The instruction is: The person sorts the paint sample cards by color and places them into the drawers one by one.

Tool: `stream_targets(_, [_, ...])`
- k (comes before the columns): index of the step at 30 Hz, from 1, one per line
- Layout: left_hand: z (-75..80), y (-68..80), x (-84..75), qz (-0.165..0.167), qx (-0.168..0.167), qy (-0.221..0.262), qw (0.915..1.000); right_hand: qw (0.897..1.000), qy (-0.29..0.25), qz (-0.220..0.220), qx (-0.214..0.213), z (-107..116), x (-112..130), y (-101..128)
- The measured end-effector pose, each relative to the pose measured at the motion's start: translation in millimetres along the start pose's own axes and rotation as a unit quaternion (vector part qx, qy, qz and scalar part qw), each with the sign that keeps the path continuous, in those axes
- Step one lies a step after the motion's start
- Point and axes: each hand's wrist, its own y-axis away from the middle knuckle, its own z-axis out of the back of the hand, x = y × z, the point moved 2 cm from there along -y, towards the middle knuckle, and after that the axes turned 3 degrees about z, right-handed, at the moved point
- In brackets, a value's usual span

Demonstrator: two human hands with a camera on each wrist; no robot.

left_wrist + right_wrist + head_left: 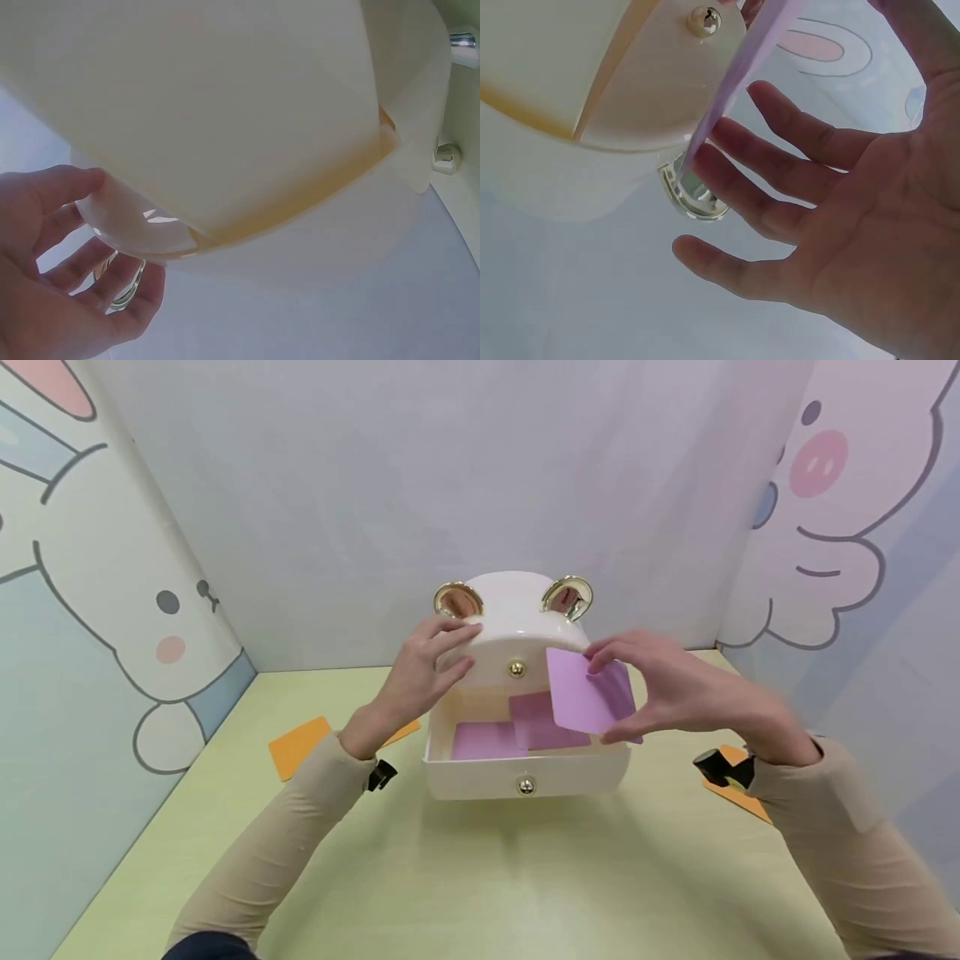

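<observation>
A cream box with gold ears stands at the back of the green table, its bottom drawer pulled out toward me. Two purple cards lie inside the drawer. My left hand rests on the box's upper left, thumb on the front and fingers along the top; the left wrist view shows that hand beside the dome. My right hand pinches a purple card above the drawer's right side. In the right wrist view the card's edge crosses the spread fingers.
One orange card lies on the table to the left of the box, another to the right under my right wrist. Cartoon-printed walls close in the left, back and right sides. The table's near half is bare green surface.
</observation>
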Motion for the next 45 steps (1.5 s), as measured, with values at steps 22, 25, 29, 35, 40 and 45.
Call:
stream_targets(22, [-1.6,-0.3,1.9,-0.006,-0.004,0.003,1.0000,0.994,0.084,0.019,0.064,-26.6,12.9,-18.3])
stream_targets(25, [-1.6,-0.1,2.2,-0.005,-0.003,0.003,1.0000,0.994,0.088,0.020,0.066,-27.2,13.4,-17.6])
stream_targets(29, [-1.3,0.2,2.2,-0.004,-0.002,0.002,1.0000,0.994,0.086,0.017,0.065,-27.7,13.7,-17.2])
stream_targets(35, [-1.0,-0.3,1.0,-0.004,-0.001,0.003,1.0000,0.995,0.080,0.014,0.057,-27.4,14.2,-16.0])
stream_targets(40, [-0.9,-0.2,0.7,-0.002,0.001,-0.001,1.0000,0.996,0.071,0.019,0.055,-27.8,14.2,-14.7])
stream_targets(45, [-0.6,0.2,-0.2,-0.001,0.000,0.000,1.0000,0.995,0.074,0.046,0.039,-27.8,17.8,-10.2])
